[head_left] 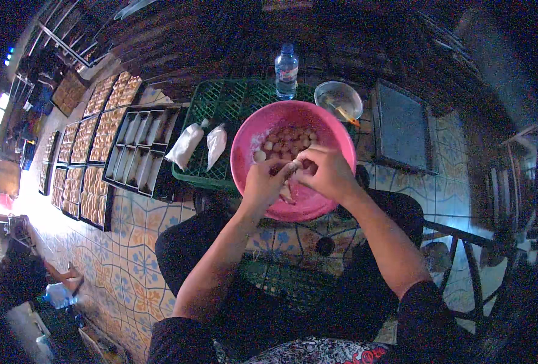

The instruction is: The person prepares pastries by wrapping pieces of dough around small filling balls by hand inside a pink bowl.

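A pink basin (239, 159) stands in front of me on the edge of a green crate. Many small round dough balls (288, 141) lie on its far side, and the wall is dusted with white powder. Over the basin, my left hand (263, 187) and my right hand (331, 175) meet with their fingertips pinched together. Between them is a small pale piece of dough (295, 164), partly hidden by the fingers. Below my hands, another lump lies on the basin's bottom, too blurred to name. A lone larger ball (260, 156) rests near the left wall.
On the green crate (211, 100) are two white-filled plastic bags (187, 145), a water bottle (286, 73) and a metal bowl (338, 100). A flat tray (403, 127) lies right; empty moulds (140, 148) and filled bread trays (93, 197) lie left. Another person's hand (70, 281) shows lower left.
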### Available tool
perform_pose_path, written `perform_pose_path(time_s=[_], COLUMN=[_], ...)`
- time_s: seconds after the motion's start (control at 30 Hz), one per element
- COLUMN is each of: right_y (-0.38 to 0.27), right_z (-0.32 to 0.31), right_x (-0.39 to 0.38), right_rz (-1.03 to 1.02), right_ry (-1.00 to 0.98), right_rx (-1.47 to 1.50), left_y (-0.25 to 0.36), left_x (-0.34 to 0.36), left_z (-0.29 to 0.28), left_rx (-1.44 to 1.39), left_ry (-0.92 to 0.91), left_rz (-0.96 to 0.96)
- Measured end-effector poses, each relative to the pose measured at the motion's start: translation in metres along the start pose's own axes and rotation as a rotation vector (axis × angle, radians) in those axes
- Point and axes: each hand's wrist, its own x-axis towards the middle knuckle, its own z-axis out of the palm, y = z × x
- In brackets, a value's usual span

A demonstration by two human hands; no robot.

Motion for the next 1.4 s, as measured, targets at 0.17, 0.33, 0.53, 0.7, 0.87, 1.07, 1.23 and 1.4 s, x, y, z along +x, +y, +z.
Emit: perform_pose_path(time_s=[0.17,0.33,0.53,0.7,0.87,1.07,1.23,1.4], right_y=[0.003,0.002,-0.005,-0.007,-0.012,-0.003,-0.004,-0.01], right_z=[0.001,0.006,0.015,0.016,0.005,0.01,0.016,0.01], right_x=[-0.001,-0.002,0.002,0.002,0.0,-0.002,-0.009,-0.006], right_rz=[-0.15,-0.039,-0.058,-0.107,0.1,-0.134,-0.214,-0.22], right_ry=[0.07,0.043,0.206,0.193,0.09,0.146,0.202,0.163], right_rx=[-0.184,-0.045,-0.016,0.004,0.134,-0.043,-0.127,-0.22], left_y=[0.005,-0.005,-0.01,-0.012,-0.014,-0.019,-0.006,-0.006], left_x=[0.001,0.009,0.011,0.008,0.007,0.006,0.005,0.0], left_z=[0.007,0.002,-0.005,0.0,0.003,-0.003,-0.006,0.002], left_rx=[0.013,-0.044,0.113,-0.21,-0.387,-0.641,-0.592,-0.557], left_ry=[0.012,0.011,0.171,0.233,0.182,0.042,0.019,0.058], left_rz=[-0.162,0.04,0.002,-0.025,-0.075,-0.247,-0.414,-0.233])
